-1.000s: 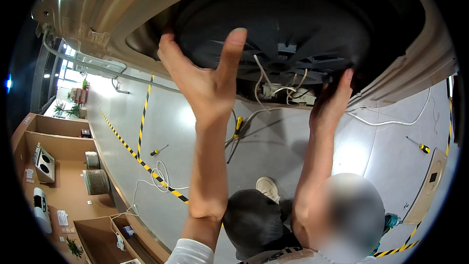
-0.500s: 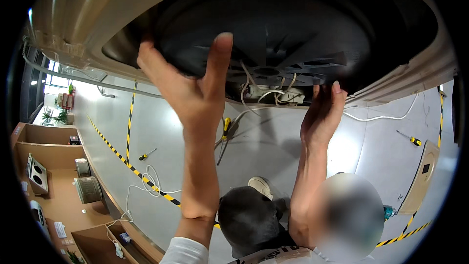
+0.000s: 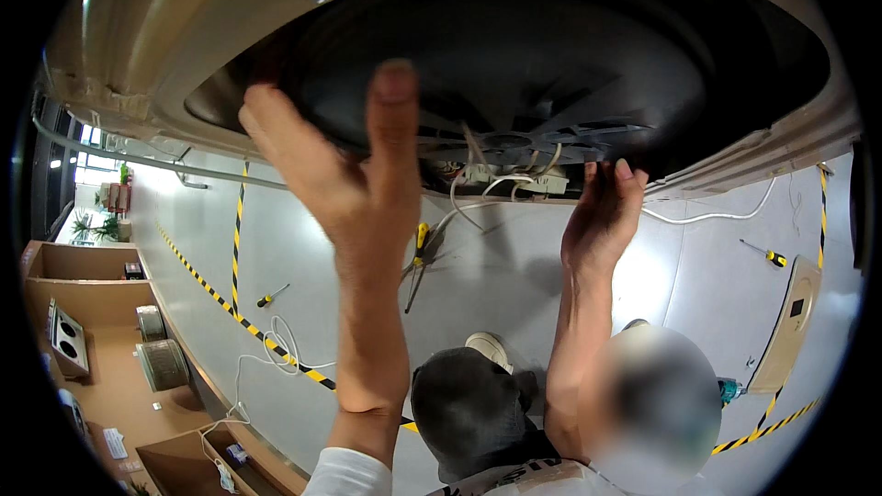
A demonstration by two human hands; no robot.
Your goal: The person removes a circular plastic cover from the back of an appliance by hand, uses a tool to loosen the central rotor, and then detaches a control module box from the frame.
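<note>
A large black round tub [image 3: 514, 64] with radial ribs sits inside the wide opening of a beige appliance casing [image 3: 156, 64]. My left hand [image 3: 340, 165] is at the tub's left side, fingers reaching into the gap by the casing. Its thumb stands apart in front of the tub, smeared by motion. Lower right, my right hand [image 3: 602, 220] holds the tub's lower edge from below, its thumb and fingertips at the rim. Pale wires [image 3: 473, 152] hang near the hub, above a white wiring block [image 3: 542, 185] between my hands.
Below lie yellow-handled tools [image 3: 421, 243], two screwdrivers [image 3: 266, 300] [image 3: 774, 258], a beige panel [image 3: 788, 326] and a teal power tool [image 3: 730, 391]. A white cable [image 3: 285, 349] loops over striped floor tape [image 3: 207, 289]. Cardboard boxes [image 3: 101, 312] stand left. My shoe [image 3: 490, 349] is below.
My left hand has moved slightly left, its thumb shifting left as well. My right hand stays at the tub's lower edge. The view of the casing has shifted a little.
</note>
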